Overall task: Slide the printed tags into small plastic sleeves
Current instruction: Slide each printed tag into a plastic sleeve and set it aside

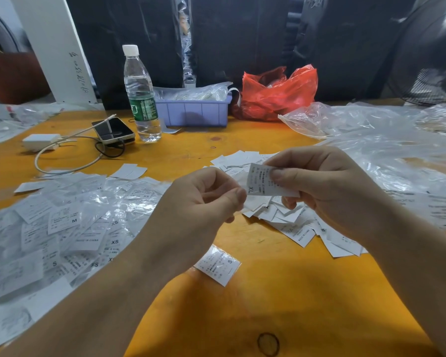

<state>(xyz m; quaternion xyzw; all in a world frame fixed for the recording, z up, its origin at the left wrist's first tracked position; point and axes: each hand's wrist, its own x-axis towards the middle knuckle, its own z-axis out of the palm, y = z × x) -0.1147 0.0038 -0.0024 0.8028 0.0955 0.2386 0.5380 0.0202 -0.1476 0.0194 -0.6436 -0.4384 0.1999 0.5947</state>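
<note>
Orange wooden table (281, 292), smooth matte top with a dark ring knot near the front edge. Crinkled clear plastic sheeting (397, 145) piled beyond and right of the right hand. Left of the left hand: wide glossy spread of sleeved tags (70, 228), flat rectangles, sizes XS/S/M readable. Behind both hands, far edge: crumpled red plastic bag (278, 94), lavender ribbed plastic bin (193, 114), clear water bottle (141, 94) with white cap and green label, black phone (113, 130) with white cable, white charger block (40, 140).

Under and right of the right hand: loose heap of bare tags (294, 222), white matte paper, overlapping.

Left hand (198, 210): fingers curled, thumb and forefinger pinching a thin clear sleeve (238, 180); its edges are hard to make out.
Right hand (327, 186): thumb and fingers pinching a printed XL tag (262, 182), a white rectangle held above the table between the two hands, its left end at the left fingertips. Can't tell how far it sits inside the sleeve.

One sleeved S tag (218, 265) lies flat, just below the left hand.
</note>
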